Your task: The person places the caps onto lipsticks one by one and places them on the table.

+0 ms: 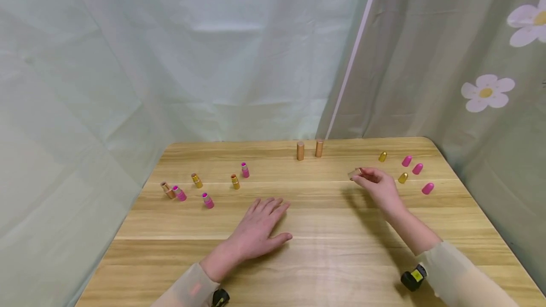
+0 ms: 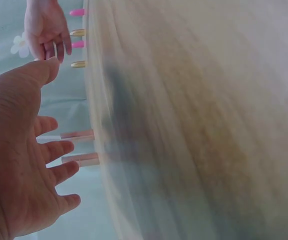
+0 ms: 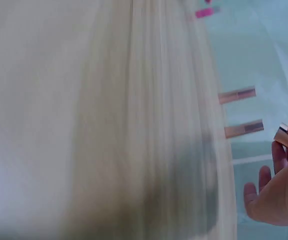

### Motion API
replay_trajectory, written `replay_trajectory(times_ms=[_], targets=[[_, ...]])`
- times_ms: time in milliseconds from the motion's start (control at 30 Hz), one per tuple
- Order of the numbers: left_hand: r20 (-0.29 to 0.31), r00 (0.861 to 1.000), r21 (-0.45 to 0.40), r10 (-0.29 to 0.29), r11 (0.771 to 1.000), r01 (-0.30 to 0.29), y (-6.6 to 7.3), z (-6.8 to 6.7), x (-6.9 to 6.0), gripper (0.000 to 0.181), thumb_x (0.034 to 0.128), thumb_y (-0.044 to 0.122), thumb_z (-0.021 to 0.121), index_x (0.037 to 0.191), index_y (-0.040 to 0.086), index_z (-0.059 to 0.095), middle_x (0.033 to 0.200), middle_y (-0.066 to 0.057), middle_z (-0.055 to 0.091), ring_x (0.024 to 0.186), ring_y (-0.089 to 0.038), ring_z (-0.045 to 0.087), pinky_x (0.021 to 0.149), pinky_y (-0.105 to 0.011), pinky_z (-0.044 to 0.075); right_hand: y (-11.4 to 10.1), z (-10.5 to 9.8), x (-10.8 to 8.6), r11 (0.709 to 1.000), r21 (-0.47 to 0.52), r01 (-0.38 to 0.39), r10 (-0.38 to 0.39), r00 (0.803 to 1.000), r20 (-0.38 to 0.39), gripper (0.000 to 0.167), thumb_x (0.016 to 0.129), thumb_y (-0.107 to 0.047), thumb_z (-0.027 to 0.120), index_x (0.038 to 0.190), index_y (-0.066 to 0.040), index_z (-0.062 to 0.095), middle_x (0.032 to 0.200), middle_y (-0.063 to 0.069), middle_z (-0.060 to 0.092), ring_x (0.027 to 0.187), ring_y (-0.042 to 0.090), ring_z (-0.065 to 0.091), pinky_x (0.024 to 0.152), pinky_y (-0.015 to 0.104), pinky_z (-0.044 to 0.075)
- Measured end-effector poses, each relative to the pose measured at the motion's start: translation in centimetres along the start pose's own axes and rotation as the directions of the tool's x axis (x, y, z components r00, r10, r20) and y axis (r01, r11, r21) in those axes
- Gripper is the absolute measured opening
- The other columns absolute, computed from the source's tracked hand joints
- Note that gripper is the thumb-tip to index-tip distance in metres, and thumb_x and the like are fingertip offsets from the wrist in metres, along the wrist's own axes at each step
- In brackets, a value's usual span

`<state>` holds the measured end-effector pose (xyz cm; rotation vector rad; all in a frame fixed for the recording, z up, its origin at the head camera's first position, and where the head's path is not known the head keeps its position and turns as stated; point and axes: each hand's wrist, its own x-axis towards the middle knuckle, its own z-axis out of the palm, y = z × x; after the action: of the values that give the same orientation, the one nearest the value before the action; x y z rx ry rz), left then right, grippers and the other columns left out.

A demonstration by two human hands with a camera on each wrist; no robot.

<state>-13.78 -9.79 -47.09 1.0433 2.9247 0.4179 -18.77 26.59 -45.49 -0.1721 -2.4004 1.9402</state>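
Observation:
My right hand (image 1: 381, 190) pinches a small rose-gold cap (image 1: 354, 173) between thumb and fingers, held tilted above the table; the right wrist view shows the cap (image 3: 286, 138) at the fingertips of the hand (image 3: 279, 192). Palm down over the middle of the table, my left hand (image 1: 257, 231) has its fingers spread and holds nothing; in the left wrist view its fingers (image 2: 59, 150) are extended. Two rose-gold tubes (image 1: 300, 151) (image 1: 319, 148) stand upright near the back edge, between the two hands.
Left on the wooden table (image 1: 324, 259) are pink tubes (image 1: 207, 200), gold tubes (image 1: 196, 180) and a rose-gold tube (image 1: 168, 190). Right of my right hand stand pink bullet-shaped caps (image 1: 428, 188) and gold ones (image 1: 403, 177). A curtain (image 1: 256, 60) hangs behind.

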Motion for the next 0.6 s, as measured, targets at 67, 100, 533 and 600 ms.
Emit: replay_trajectory(times_ms=[67,100,533,600], targets=[[-0.004,1.0,0.003,-0.001,1.0,0.001,0.0,-0.1,0.0,0.079,0.0984,0.06,0.056,0.16,0.016,0.035,0.161,-0.01,0.038,0.148,-0.031,0.031,0.121,-0.058,0.016,-0.1,0.2,-0.7,0.991,0.115,-0.066,0.064,0.998,0.016,0.049,0.097,-0.024,0.073,0.133,0.006,0.056,0.106,-0.009,0.067,0.098,0.001,0.06,0.089,0.017,0.05],[-0.006,1.0,0.005,-0.002,1.0,0.002,0.0,-0.1,0.0,0.079,0.0983,0.06,0.056,0.16,0.016,0.035,0.161,-0.011,0.038,0.148,-0.032,0.031,0.121,-0.058,0.017,-0.1,0.3,-1.0,0.979,0.176,-0.1,0.097,0.995,0.029,0.045,0.098,-0.023,0.072,0.131,0.004,0.056,0.104,-0.011,0.067,0.099,0.001,0.061,0.093,0.02,0.05],[-0.088,0.995,-0.071,-0.046,0.997,0.04,0.0,-1.2,-0.9,0.07,0.0971,0.051,0.065,0.154,0.013,0.047,0.15,-0.007,0.052,0.137,-0.028,0.049,0.113,-0.051,0.038,0.5,2.1,-3.8,0.731,0.59,-0.342,0.299,0.938,0.174,0.021,0.104,-0.011,0.059,0.09,-0.019,0.072,0.091,-0.005,0.072,0.093,0.01,0.066,0.109,0.037,0.043],[-0.121,0.99,-0.073,-0.065,0.996,0.057,-0.3,-2.2,-1.4,0.068,0.0974,0.051,0.065,0.152,0.013,0.049,0.148,-0.006,0.054,0.134,-0.027,0.052,0.109,-0.051,0.043,0.7,2.1,-3.8,0.731,0.592,-0.341,0.3,0.939,0.17,0.021,0.104,-0.011,0.059,0.089,-0.019,0.072,0.09,-0.006,0.073,0.092,0.01,0.066,0.109,0.037,0.043]])
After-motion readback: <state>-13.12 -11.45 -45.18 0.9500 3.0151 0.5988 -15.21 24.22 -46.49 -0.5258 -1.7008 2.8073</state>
